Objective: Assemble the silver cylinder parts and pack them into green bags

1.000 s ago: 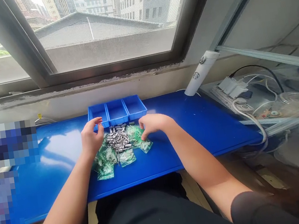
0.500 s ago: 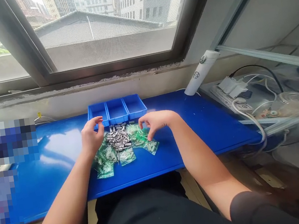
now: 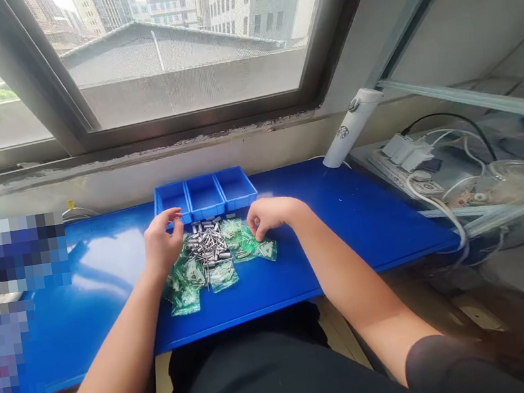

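Loose metal pins and short cylinders [image 3: 207,242] lie in a pile on the blue table [image 3: 274,282]. Around them are several small clear-green plastic bags [image 3: 185,300] with metal parts inside. My left hand [image 3: 163,239] hovers at the left of the pile, fingers curled with a gap to the thumb, holding nothing that I can see. On the right side, my right hand [image 3: 271,213] has its thumb and fingers closed together on a green plastic bag [image 3: 268,249]. The fingers partly cover that bag.
Three joined blue bins [image 3: 207,204] stand behind the pile. A white tumbler [image 3: 352,128] is at the back right, near a power strip [image 3: 404,167] with plugs and cables. The window sill [image 3: 138,150] borders the back; a pixelated area covers the left edge.
My right thumb and fingers have come together on the green bag, and its near edge has shifted up and slightly right. My left hand is nearly still.
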Demonstrator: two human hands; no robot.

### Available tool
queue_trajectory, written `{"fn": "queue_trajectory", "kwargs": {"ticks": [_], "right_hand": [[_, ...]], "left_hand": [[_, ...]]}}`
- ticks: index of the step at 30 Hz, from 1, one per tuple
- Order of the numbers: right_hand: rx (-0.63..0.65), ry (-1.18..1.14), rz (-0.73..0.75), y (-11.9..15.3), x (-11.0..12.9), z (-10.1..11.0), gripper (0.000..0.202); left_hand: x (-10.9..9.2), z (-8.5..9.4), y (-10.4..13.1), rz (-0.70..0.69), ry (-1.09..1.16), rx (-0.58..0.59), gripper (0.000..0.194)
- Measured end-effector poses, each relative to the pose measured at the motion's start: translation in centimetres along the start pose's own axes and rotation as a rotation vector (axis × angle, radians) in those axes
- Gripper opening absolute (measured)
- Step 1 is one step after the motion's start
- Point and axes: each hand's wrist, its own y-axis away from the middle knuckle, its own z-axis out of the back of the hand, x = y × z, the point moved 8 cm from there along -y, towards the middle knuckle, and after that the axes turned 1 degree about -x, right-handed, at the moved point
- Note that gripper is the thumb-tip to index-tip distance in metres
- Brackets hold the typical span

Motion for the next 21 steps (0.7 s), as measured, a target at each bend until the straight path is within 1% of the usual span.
{"fn": "queue_trajectory", "kwargs": {"ticks": [5,7,9,12,14,17,18,21], "right_hand": [[0.036,0.042,0.020,0.0,0.1,-0.5,0.017],[0.048,0.039,0.057,0.3,0.3,-0.5,0.015],[0.036,0.005,0.128,0.8,0.7,-0.1,0.015],[0.008,-0.115,0.307,1.9,2.0,0.7,0.016],[0.022,-0.246,0.413,2.3,3.1,0.9,0.015],[0.023,-0.512,0.499,1.7,4.7,0.6,0.012],[-0.021,-0.589,0.515,1.1,5.2,0.7,0.012],[-0.241,-0.768,0.534,-0.9,6.3,0.8,0.012]], "left_hand": [[0.0,0.0,0.0,-0.004,0.001,-0.001,0.023],[0.0,0.1,0.0,-0.004,0.002,0.000,0.023],[0.0,0.1,0.0,-0.001,0.001,0.000,0.023],[0.0,0.1,0.0,-0.003,0.005,-0.003,0.023],[-0.1,0.1,-0.1,-0.012,0.013,-0.005,0.023],[-0.4,0.1,0.0,-0.031,0.043,0.014,0.022],[-0.5,0.0,0.0,-0.035,0.063,0.035,0.022],[-0.9,-0.4,0.2,-0.042,0.123,0.107,0.024]]}}
